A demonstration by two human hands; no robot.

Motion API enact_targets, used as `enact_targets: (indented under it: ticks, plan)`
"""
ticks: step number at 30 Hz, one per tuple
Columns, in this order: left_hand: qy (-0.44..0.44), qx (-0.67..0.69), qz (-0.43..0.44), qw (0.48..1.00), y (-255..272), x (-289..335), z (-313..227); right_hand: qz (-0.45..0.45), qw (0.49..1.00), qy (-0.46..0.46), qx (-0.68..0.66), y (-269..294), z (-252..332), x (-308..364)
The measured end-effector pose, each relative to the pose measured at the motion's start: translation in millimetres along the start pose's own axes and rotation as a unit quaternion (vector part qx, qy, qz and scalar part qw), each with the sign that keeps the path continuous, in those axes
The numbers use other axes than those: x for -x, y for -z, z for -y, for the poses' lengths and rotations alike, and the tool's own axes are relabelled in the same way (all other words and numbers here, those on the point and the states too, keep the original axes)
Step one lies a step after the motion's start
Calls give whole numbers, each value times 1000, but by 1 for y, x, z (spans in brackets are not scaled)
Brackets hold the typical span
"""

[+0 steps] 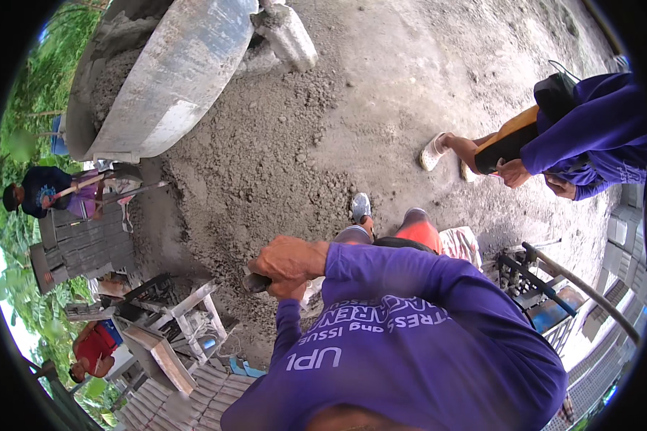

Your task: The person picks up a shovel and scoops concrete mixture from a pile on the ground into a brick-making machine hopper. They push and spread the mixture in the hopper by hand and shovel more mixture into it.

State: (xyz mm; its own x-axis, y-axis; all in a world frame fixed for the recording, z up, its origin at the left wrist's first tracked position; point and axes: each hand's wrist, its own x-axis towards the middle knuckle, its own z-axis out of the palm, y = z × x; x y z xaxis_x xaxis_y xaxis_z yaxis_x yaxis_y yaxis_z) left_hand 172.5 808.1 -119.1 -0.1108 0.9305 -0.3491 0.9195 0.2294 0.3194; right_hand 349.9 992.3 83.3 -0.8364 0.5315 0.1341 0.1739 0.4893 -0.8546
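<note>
My right hand [289, 257] is closed, its arm reaching across in front of my chest. Just below it, my left hand [287, 289] is mostly hidden; its fingers seem wrapped in the same grip. From the fists sticks out the dark, rounded end of a tool handle [257, 282]; the rest of the tool is hidden. Beyond my hands lies a wide spread of grey, crumbly wet concrete mix [259, 165]. My shoe [361, 208] stands at the edge of that mix.
A large grey mixer drum [172, 79] stands far left. At left, a person [50, 192] holds a long-handled tool. Another in purple [589, 133] stands right. A person in red [95, 350] is lower left, near a wooden frame [162, 359]. Metal frames [535, 287] stand at right.
</note>
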Motion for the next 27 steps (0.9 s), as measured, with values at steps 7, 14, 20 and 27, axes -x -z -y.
enact_targets:
  ticks: [7,14,20,27]
  plan:
    - [33,249,15,968,3,-78,0,-78,989,125,19,132,-5,39]
    - [164,181,36,969,76,-121,-97,-109,974,-179,-80,286,-137,211]
    - [141,317,-129,929,113,-150,-222,-113,873,-467,-83,289,-209,341]
    - [91,299,-79,946,135,-211,-289,-124,810,-496,-288,258,-174,405]
